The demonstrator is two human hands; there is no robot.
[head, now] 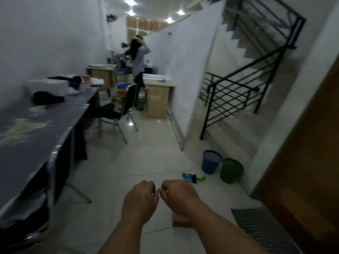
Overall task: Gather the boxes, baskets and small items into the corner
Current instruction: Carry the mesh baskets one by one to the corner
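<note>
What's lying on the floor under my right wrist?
A brown box on the floor, only one end showing. The right forearm covers the rest, so its contents are hidden.

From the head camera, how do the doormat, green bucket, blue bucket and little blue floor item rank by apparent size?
1. The doormat, though it lies nearest the camera.
2. The green bucket and blue bucket look about alike; unranked.
3. The little blue floor item, clearly smallest.
</note>
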